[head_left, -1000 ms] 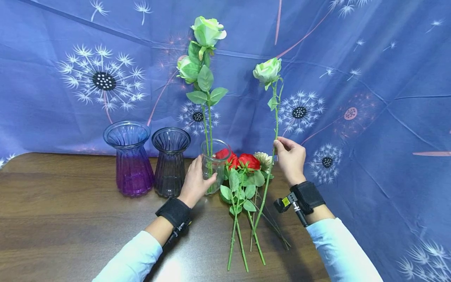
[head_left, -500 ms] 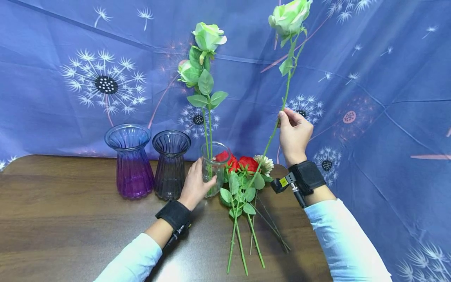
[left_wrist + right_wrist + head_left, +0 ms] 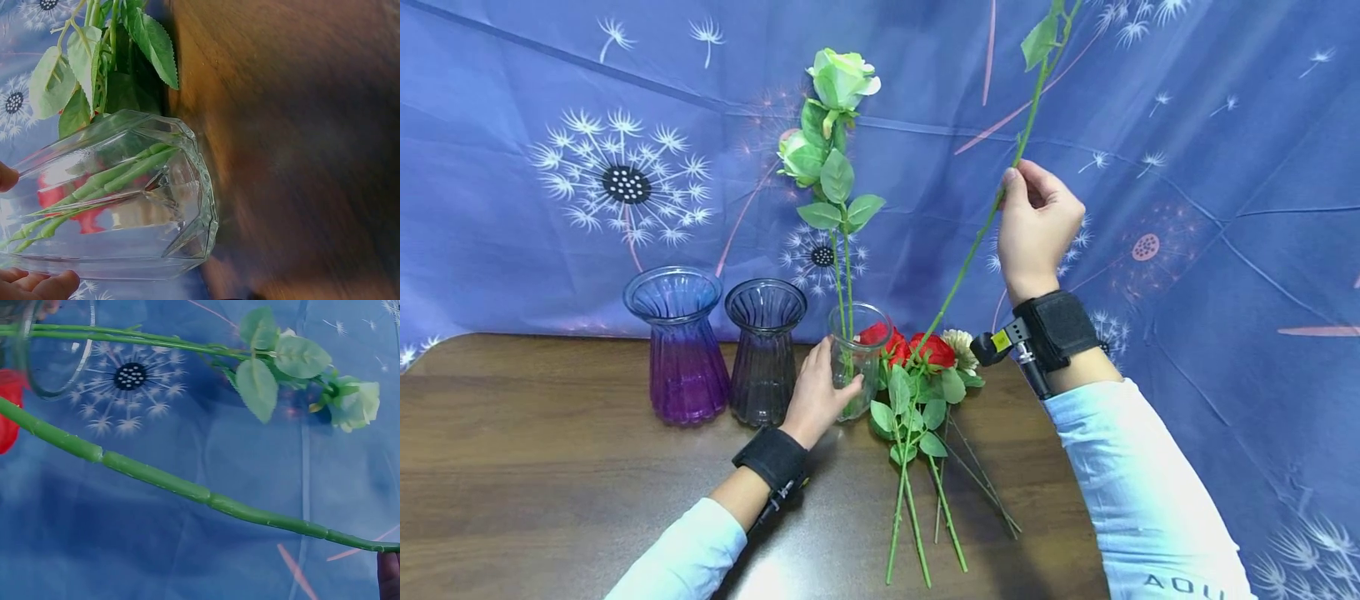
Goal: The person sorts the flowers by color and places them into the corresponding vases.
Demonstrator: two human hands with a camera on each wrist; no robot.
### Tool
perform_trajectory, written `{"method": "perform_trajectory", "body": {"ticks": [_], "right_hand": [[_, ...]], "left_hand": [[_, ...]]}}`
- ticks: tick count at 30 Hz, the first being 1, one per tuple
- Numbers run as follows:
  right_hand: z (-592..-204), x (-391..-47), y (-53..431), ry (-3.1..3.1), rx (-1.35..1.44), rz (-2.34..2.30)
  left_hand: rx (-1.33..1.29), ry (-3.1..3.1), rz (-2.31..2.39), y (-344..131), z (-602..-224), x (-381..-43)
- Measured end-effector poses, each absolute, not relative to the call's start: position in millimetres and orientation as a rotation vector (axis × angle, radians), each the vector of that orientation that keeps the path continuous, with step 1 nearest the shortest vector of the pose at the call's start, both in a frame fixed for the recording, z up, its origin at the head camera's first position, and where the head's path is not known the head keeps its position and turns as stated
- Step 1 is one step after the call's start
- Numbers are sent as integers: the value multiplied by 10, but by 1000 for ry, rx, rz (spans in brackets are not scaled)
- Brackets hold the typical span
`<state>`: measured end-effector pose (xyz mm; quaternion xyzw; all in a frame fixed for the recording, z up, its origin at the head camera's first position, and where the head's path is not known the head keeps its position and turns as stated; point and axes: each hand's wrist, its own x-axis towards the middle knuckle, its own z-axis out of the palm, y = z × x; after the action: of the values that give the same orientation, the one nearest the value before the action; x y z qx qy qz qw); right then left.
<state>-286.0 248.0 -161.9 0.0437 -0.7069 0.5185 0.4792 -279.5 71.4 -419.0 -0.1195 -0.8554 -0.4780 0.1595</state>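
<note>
My left hand grips the clear glass vase, which stands on the table; the left wrist view shows fingertips on both sides of its glass. Inside it stand two pale green-white artificial roses, their stems reaching down near the bottom. My right hand, raised at the right, pinches the long green stem of another artificial rose between thumb and fingers. That stem slants from upper right to lower left, over the flowers lying on the table. Its bloom is beyond the top edge of the head view.
Left of the clear vase stand a dark grey glass vase and a blue-purple glass vase. Red artificial flowers and a cream flower lie at its right, stems toward me. A blue dandelion-print cloth hangs behind the table.
My right hand has risen and moved slightly right, lifting the rose until its bloom left the head view. The left hand and the clear vase have stayed in place.
</note>
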Motion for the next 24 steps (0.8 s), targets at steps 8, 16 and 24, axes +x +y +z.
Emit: {"method": "perform_trajectory", "body": {"ticks": [8, 16, 24], "right_hand": [[-1397, -2931, 2399, -1698, 129, 1299], [-1299, -2961, 2217, -1642, 142, 1315], [-1337, -3012, 2118, -1648, 148, 1272]], "left_hand": [[-352, -2403, -1338, 727, -4212, -2806], [-347, -2422, -1333, 721, -4204, -2811], [-343, -2448, -1340, 715, -4204, -2827]]}}
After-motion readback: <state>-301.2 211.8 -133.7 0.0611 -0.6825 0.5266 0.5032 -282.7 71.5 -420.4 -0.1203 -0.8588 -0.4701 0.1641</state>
